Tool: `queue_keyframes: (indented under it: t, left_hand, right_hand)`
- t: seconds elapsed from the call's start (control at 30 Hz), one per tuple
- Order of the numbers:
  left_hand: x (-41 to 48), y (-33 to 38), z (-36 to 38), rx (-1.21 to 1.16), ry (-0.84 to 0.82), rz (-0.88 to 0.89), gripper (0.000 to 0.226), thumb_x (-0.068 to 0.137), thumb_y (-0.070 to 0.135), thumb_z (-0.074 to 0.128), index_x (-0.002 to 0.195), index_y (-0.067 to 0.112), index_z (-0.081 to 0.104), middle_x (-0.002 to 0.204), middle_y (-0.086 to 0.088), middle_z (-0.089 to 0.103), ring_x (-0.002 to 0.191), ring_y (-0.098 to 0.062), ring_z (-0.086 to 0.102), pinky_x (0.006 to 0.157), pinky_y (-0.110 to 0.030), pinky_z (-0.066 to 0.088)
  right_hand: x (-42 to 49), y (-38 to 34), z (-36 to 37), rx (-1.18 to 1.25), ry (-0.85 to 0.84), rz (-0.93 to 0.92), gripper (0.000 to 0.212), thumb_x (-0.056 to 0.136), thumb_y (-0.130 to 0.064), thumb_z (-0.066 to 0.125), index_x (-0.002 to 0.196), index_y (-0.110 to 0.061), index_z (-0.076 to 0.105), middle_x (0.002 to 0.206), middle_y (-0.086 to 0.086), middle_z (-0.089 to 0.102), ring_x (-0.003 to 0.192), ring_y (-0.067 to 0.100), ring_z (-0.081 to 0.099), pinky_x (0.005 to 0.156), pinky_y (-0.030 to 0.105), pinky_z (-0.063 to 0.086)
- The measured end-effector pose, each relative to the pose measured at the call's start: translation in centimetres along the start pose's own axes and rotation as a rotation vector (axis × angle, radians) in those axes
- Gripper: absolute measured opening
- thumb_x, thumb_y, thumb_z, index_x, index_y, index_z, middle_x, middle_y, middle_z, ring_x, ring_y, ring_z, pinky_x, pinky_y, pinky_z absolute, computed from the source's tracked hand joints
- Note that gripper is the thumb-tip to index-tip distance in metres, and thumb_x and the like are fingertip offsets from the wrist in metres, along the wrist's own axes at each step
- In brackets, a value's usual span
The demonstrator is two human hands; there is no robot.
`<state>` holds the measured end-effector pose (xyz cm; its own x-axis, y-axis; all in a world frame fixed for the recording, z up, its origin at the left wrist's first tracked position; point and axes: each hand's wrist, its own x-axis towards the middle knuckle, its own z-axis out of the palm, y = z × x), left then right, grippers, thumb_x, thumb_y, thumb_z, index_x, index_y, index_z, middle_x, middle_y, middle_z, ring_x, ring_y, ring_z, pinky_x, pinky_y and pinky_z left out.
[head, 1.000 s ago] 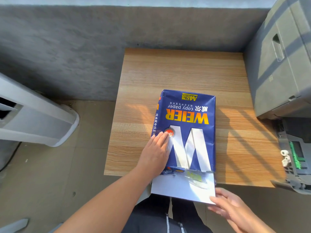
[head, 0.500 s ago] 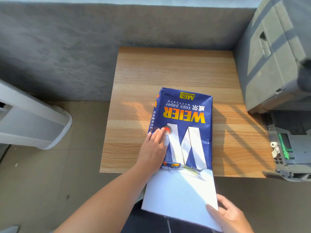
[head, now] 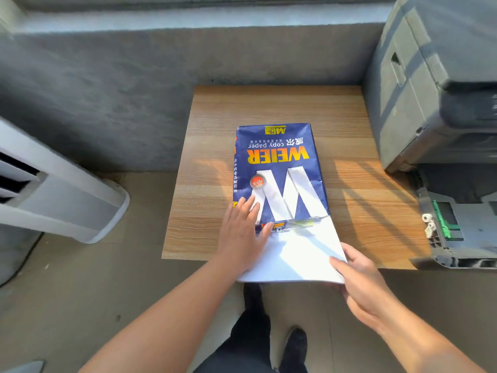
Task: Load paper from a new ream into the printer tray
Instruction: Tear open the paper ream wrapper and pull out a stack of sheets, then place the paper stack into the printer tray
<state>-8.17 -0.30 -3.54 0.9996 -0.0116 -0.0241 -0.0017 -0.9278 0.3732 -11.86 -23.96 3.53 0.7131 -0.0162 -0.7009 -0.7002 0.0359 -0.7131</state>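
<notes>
A blue ream wrapper (head: 279, 168) printed "WEIER copy paper" lies on the wooden table (head: 269, 109), its near end torn open. A stack of white paper (head: 293, 254) sticks out of that end past the table's front edge. My left hand (head: 242, 232) lies flat on the wrapper's near left corner, fingers spread, thumb on the paper. My right hand (head: 360, 281) grips the stack's near right corner, thumb on top. The grey printer (head: 430, 84) stands at the right, with its pulled-out paper tray (head: 454, 227) below it.
A white floor-standing appliance (head: 53, 200) leans at the left. A grey concrete wall (head: 134, 76) runs behind the table. Below the table's front edge I see tiled floor, my dark trousers and a shoe (head: 293, 345).
The white stack has slid further out of the wrapper toward me. My left hand has slipped back from the red sticker to the wrapper's near corner. My right hand now grips the stack's right corner.
</notes>
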Motion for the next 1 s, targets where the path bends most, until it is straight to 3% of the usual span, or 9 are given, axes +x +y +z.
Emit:
queue_keyframes:
  t: [0.13,0.3,0.4,0.5,0.63,0.73,0.87,0.93,1.0]
  left_hand:
    - [-4.4,1.7,-1.7,-0.382,-0.046,-0.358,0.047,0.096,0.039,0.046,0.138,0.017,0.045,0.149,0.001,0.042,0.138,-0.019,0.033,0.115,-0.042,0.027]
    - [-10.4,4.2,-1.4,-0.897,-0.194,-0.745,0.023,0.09,0.017,0.048,0.104,0.026,0.063,0.109,-0.003,0.072,0.094,-0.021,0.069,0.086,-0.04,0.057]
    - [-12.1,5.2,-1.4,-0.944,-0.105,-0.743,0.032,0.089,0.003,0.046,0.104,0.022,0.066,0.103,0.0,0.075,0.091,-0.017,0.071,0.085,-0.037,0.058]
    - [-13.4,6.6,-2.5,-0.909,-0.021,-0.715,0.037,0.09,0.004,0.047,0.117,0.023,0.061,0.111,0.004,0.071,0.099,-0.013,0.068,0.095,-0.038,0.053]
    - [-16.7,9.0,-4.6,-0.893,0.034,-0.63,0.041,0.089,0.001,0.046,0.117,0.027,0.062,0.106,0.01,0.072,0.096,-0.007,0.067,0.091,-0.032,0.054]
    - [-19.7,10.9,-5.7,-0.924,0.116,-0.627,0.039,0.087,-0.003,0.05,0.114,0.023,0.064,0.102,0.015,0.071,0.082,0.011,0.064,0.075,-0.009,0.048]
    - [-23.0,12.6,-5.7,-0.964,0.322,-0.64,0.057,0.057,0.026,0.061,0.112,0.012,0.07,0.083,0.01,0.069,0.058,0.027,0.051,0.058,0.005,0.037]
    - [-23.8,13.5,-5.3,-0.999,0.342,-0.609,0.056,0.05,0.037,0.061,0.104,0.029,0.07,0.071,0.034,0.067,0.057,0.031,0.048,0.058,0.008,0.035]
    - [-24.3,15.0,-4.7,-1.024,0.369,-0.608,0.053,0.055,0.03,0.061,0.106,0.025,0.07,0.082,0.025,0.074,0.06,0.032,0.049,0.061,0.009,0.035]
  right_hand:
    - [-2.1,1.3,-1.7,-0.019,-0.032,0.005,0.026,0.095,-0.003,0.051,0.104,-0.02,0.067,0.094,-0.006,0.08,0.084,0.009,0.075,0.064,0.024,0.054]
    - [-3.5,3.2,-2.8,-0.082,-0.069,0.056,0.032,0.096,-0.008,0.049,0.126,-0.018,0.057,0.116,0.007,0.072,0.096,0.019,0.072,0.069,0.029,0.055]
    - [-3.6,3.6,-3.5,-0.198,-0.05,0.044,0.058,0.093,-0.006,0.05,0.147,-0.019,0.035,0.13,0.007,0.061,0.105,0.019,0.064,0.076,0.029,0.053]
    - [-5.2,3.5,-4.0,-0.203,-0.06,0.024,0.049,0.093,0.002,0.047,0.137,-0.019,0.048,0.099,-0.005,0.066,0.089,0.015,0.068,0.064,0.027,0.055]
    - [-8.1,4.6,-5.2,-0.184,0.005,-0.03,0.043,0.086,0.013,0.044,0.116,-0.015,0.061,0.097,-0.002,0.071,0.086,0.016,0.07,0.065,0.026,0.056]
    - [-9.9,5.7,-6.3,-0.252,0.021,-0.059,0.053,0.08,0.01,0.047,0.129,-0.008,0.061,0.116,0.009,0.071,0.101,0.024,0.069,0.082,0.031,0.057]
    - [-12.3,5.3,-7.7,-0.339,-0.035,-0.076,0.052,0.078,0.001,0.051,0.127,-0.017,0.061,0.116,0.004,0.071,0.098,0.014,0.07,0.067,0.011,0.052]
    - [-13.1,5.5,-8.6,-0.352,-0.074,-0.113,0.057,0.077,-0.006,0.053,0.13,-0.024,0.059,0.116,-0.004,0.072,0.098,0.005,0.07,0.083,0.017,0.055]
    - [-13.2,5.7,-10.0,-0.374,-0.081,-0.162,0.054,0.079,-0.011,0.053,0.127,-0.036,0.057,0.12,-0.014,0.069,0.102,-0.003,0.066,0.093,0.017,0.051]
